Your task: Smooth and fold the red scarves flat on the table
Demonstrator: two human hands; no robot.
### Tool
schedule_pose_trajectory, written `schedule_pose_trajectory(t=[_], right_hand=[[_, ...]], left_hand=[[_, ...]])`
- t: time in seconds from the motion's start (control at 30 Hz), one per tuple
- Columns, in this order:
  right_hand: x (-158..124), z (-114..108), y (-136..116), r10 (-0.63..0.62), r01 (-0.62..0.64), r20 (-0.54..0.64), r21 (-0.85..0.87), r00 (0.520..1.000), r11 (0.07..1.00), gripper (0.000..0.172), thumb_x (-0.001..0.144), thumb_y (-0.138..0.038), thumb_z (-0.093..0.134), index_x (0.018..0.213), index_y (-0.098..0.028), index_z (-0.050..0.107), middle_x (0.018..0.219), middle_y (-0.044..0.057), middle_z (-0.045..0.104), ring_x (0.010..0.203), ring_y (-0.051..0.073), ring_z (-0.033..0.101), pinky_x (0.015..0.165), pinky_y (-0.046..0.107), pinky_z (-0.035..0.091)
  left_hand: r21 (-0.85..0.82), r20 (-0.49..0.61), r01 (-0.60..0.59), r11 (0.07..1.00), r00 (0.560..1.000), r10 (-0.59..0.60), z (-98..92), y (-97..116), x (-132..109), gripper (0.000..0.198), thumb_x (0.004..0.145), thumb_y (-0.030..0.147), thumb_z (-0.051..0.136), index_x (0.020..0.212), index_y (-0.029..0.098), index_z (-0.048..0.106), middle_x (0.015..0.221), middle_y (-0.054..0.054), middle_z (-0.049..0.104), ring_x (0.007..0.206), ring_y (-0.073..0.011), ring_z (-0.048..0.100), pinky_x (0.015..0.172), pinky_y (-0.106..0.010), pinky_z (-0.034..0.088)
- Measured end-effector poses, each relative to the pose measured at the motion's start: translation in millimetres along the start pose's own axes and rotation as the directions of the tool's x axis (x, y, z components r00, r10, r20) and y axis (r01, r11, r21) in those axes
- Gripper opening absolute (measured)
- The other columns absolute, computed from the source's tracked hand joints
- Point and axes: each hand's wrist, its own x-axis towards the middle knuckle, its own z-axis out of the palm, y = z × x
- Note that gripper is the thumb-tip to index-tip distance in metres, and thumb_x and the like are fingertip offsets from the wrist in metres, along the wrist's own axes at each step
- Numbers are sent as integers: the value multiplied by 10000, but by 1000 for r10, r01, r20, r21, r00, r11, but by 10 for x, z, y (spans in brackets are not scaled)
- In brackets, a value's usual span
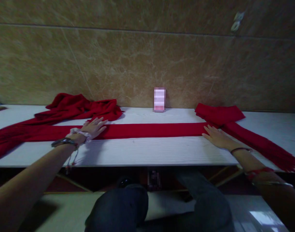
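A long red scarf (149, 130) lies in a flat, narrow band along the white table. My left hand (93, 128) rests palm down on the band near its left part, fingers spread. At the band's right part, my right hand (216, 137) lies flat with its fingers stretched over the lower edge. Beyond my right hand the cloth turns in a fold, and a fringed end slants toward the front right edge. Behind my left hand sits a crumpled heap of red cloth (72, 108); whether it joins the band I cannot tell.
The white table (137, 151) runs along a brown marbled wall (128, 64). A blurred-out phone-like thing (159, 100) leans upright against the wall. A wall socket (237, 22) is at the upper right. My legs (123, 209) are below the table's front edge.
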Motion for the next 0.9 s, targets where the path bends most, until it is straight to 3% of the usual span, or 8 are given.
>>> schedule_pose_trajectory(t=[0.07, 0.13, 0.27, 0.37, 0.43, 0.53, 0.63, 0.9], right_hand=[[62, 36, 95, -16, 16, -11, 11, 1000, 1000, 597, 873, -448, 234, 1325, -94, 397, 1385, 173, 380, 1276, 325, 332, 995, 499, 332], [126, 7, 120, -81, 82, -30, 26, 996, 996, 571, 873, -433, 246, 1280, -93, 456, 1341, 170, 442, 1267, 312, 353, 1011, 474, 327], [258, -226, -30, -225, 235, -107, 87, 968, 968, 577, 873, -421, 283, 1240, -24, 484, 1295, 203, 480, 1249, 284, 386, 1050, 408, 304], [375, -408, -286, -304, 319, -122, 134, 945, 938, 556, 870, -425, 313, 1250, -55, 482, 1302, 178, 482, 1246, 265, 395, 1059, 399, 297], [446, -466, -494, -339, 356, -123, 169, 933, 919, 556, 877, -430, 310, 1271, -69, 461, 1320, 166, 468, 1253, 258, 385, 1059, 402, 294], [490, -450, -785, -372, 389, -119, 207, 921, 898, 564, 895, -439, 269, 1321, -95, 401, 1360, 155, 422, 1278, 261, 345, 1043, 433, 300], [438, -375, -942, -381, 391, -87, 200, 920, 898, 545, 910, -431, 217, 1365, -155, 332, 1419, 129, 339, 1301, 274, 297, 1021, 491, 295], [327, -332, -892, -341, 342, -41, 200, 939, 918, 517, 914, -426, 199, 1387, -232, 278, 1460, 73, 270, 1328, 252, 245, 1034, 503, 254]], left_hand=[[18, 15, -140, 990, 990, 140, -32, 416, 78, 555, 891, 396, 215, 1374, 143, 321, 1448, -131, 247, 1339, -309, 170, 1030, -534, 232], [8, 10, -240, 971, 971, 239, -56, 883, 138, 528, 905, 392, 209, 1388, 191, 281, 1474, -82, 191, 1354, -244, 140, 1056, -469, 222], [-18, 15, -517, 856, 856, 517, -63, 1777, 180, 502, 921, 413, 228, 1397, 251, 241, 1484, -54, 162, 1355, -236, 131, 1051, -457, 230], [-52, 46, -630, 775, 773, 632, -34, 2229, 165, 502, 922, 439, 241, 1395, 270, 244, 1490, -37, 131, 1357, -257, 110, 1056, -480, 200], [-51, 48, -659, 750, 749, 661, -8, 2378, 155, 517, 920, 446, 246, 1401, 257, 230, 1491, -42, 120, 1356, -269, 104, 1061, -501, 165], [-53, 45, -675, 736, 735, 677, 16, 2405, 144, 523, 924, 442, 222, 1408, 244, 209, 1489, -38, 127, 1358, -249, 100, 1074, -476, 138], [-68, 60, -660, 748, 746, 664, 14, 2282, 115, 517, 925, 438, 197, 1408, 253, 205, 1487, -22, 144, 1359, -215, 116, 1079, -434, 146], [-46, 96, -435, 899, 894, 438, 38, 1552, -100, 512, 918, 402, 177, 1407, 252, 216, 1483, -3, 159, 1356, -209, 134, 1077, -429, 153]])
